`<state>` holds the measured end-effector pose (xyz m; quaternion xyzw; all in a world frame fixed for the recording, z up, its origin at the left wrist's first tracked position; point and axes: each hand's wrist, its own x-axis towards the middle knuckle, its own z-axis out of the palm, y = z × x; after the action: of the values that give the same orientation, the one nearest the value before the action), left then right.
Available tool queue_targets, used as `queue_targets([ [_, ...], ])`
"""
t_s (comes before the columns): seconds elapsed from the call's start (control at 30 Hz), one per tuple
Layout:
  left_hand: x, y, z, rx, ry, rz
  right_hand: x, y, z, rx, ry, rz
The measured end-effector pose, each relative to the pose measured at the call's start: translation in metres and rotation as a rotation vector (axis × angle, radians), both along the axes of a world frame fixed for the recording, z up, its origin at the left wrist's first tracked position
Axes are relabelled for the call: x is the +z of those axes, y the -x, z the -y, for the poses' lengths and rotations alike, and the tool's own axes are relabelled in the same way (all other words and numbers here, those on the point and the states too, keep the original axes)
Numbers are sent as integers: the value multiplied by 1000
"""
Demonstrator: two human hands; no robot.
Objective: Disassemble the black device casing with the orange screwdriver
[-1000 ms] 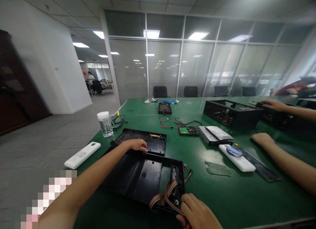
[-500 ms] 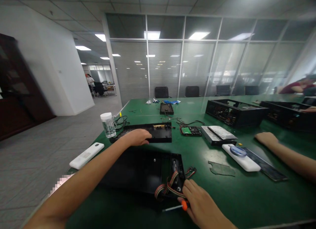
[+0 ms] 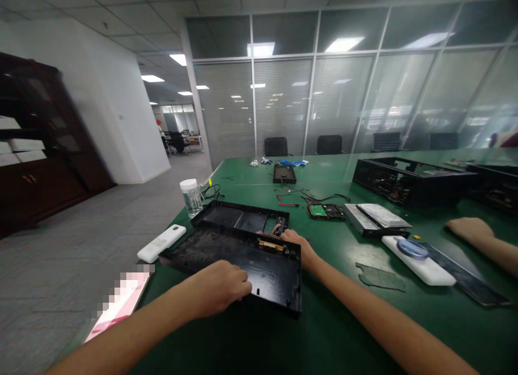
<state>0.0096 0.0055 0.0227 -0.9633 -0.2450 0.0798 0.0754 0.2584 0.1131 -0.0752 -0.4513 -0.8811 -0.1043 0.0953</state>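
Observation:
My left hand (image 3: 224,283) is closed on the near edge of a shallow black casing (image 3: 246,270), whose open side with a brass-coloured part faces up. Behind it, partly covered, lies a second black panel (image 3: 251,219) with a bundle of striped wires (image 3: 277,227) at its right end. At that end my right hand (image 3: 297,244) has its fingers curled at the panel's edge beside the wires; its fingertips are partly hidden. The orange-handled screwdriver does not show now.
A capped clear jar (image 3: 191,198) and a white device (image 3: 162,244) stand left. Rightward are a green circuit board (image 3: 324,210), a silver-topped drive (image 3: 376,218), a white device with a round lens (image 3: 418,259), a thin plate (image 3: 380,278), black chassis (image 3: 408,181) and another person's hand (image 3: 471,230).
The casing under my left hand has come nearer. My right hand and the wired panel have moved farther back, behind it. The screwdriver in my right hand has gone from sight.

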Motion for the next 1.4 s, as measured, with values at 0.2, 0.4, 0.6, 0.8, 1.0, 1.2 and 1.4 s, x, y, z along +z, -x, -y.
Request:
queue_targets([
  [0.2,-25,8,-11,59,32,-61,-23,-47,-7,93,-162,20],
  [0.4,-37,0,-37,256,93,-244,-32,-112,-23,-85,-175,-67],
  [0.6,-31,-29,-88,186,474,-72,-42,-110,-30,40,-40,-284],
  [0.8,-76,-67,-128,-87,-35,185,-36,-94,-22,159,11,-410],
  [1.0,-99,-61,-137,-263,-210,250,-30,-90,-19,226,13,-450],
  [1.2,-100,-59,-132,-233,-249,242,-24,-87,-15,269,9,-465],
  [1.4,-93,-62,-124,-187,-104,373,-21,-82,-12,276,10,-488],
])
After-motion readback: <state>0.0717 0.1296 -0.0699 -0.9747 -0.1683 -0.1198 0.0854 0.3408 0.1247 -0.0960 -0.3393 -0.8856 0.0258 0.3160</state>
